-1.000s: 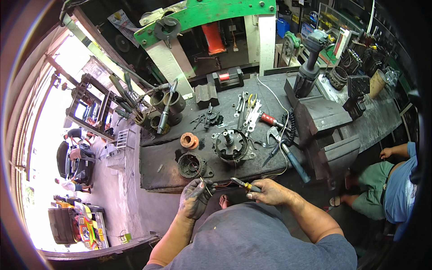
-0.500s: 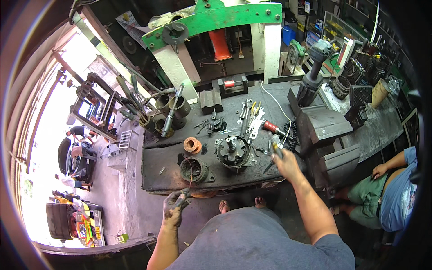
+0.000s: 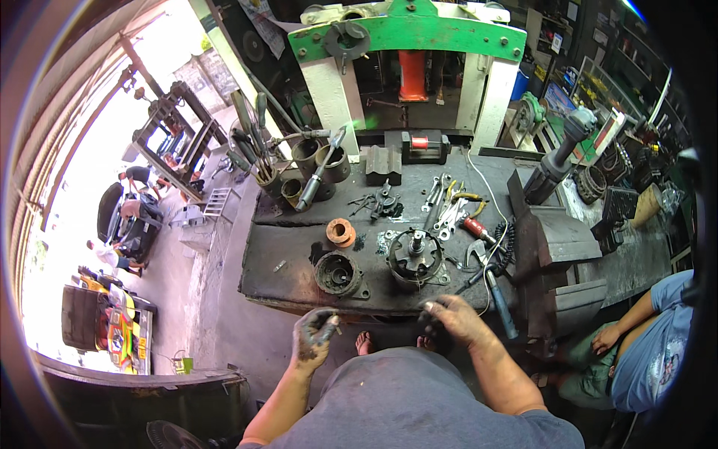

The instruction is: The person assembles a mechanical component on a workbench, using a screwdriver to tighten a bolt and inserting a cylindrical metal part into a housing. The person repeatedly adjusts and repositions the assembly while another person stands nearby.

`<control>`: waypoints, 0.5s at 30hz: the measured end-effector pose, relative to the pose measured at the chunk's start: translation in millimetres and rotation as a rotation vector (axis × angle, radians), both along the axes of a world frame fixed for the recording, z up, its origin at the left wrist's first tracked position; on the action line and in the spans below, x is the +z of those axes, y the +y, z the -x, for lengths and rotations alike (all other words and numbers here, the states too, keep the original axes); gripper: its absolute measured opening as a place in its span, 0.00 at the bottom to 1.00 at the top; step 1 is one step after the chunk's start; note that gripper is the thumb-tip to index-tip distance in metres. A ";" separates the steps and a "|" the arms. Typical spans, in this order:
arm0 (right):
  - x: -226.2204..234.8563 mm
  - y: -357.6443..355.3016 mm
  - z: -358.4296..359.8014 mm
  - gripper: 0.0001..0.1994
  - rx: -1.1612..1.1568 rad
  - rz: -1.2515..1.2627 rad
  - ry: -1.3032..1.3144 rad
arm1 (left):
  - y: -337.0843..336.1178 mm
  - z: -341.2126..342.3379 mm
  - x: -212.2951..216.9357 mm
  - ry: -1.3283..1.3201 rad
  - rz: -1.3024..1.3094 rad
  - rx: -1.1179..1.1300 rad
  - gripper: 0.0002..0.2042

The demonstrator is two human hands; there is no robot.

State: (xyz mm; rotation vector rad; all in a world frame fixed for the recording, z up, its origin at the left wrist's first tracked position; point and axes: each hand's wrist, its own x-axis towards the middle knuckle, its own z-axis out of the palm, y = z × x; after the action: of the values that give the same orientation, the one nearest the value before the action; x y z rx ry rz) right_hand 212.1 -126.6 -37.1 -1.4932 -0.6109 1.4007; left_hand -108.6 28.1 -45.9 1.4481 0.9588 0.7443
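Observation:
My left hand [image 3: 314,338], blackened with grease, is in front of the bench with fingers pinched together. A small tip shows at them; what it belongs to I cannot make out. To its right my right hand [image 3: 458,320] hovers at the bench's front edge, fingers loosely bent and apart, with nothing visible in them. Beyond the left hand sits a round metal housing [image 3: 338,275]. A larger housing with a shaft [image 3: 416,254] stands beyond the right hand. Yellow-handled pliers [image 3: 471,197] lie among several wrenches [image 3: 450,215].
A hammer [image 3: 499,295] lies by the vise [image 3: 557,232], its handle past the bench edge. A copper-coloured spool-like part [image 3: 340,233] and tool-filled cans [image 3: 305,161] are at left. A green-topped press frame [image 3: 407,36] stands behind. Another person [image 3: 651,337] is at right.
My right hand has let go of the yellow-handled tool and come back toward my body. The thin wire seen by my left hand no longer shows. The view has shifted.

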 end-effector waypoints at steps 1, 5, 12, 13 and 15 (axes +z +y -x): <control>4.4 -5.0 14.6 0.20 -0.051 0.038 0.310 | 1.4 -9.2 0.7 -0.005 0.019 -0.041 0.12; 2.6 8.2 39.6 0.24 -0.190 -0.124 0.798 | 8.3 -40.2 8.9 0.081 0.088 -0.169 0.16; 0.3 23.5 43.8 0.11 -0.358 -0.177 0.779 | 26.4 -70.1 19.8 0.041 0.030 -0.380 0.13; 1.7 23.2 45.1 0.11 -0.365 -0.177 0.769 | 28.9 -73.4 19.4 0.076 0.052 -0.405 0.13; 2.8 24.3 47.4 0.10 -0.387 -0.152 0.715 | 31.9 -78.6 18.3 0.062 0.033 -0.449 0.12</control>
State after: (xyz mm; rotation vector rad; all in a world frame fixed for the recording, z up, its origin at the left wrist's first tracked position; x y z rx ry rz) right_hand 164.7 -102.3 -34.3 -0.8366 0.0241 1.4128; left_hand -30.0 60.0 -27.7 1.5902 0.6517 0.3532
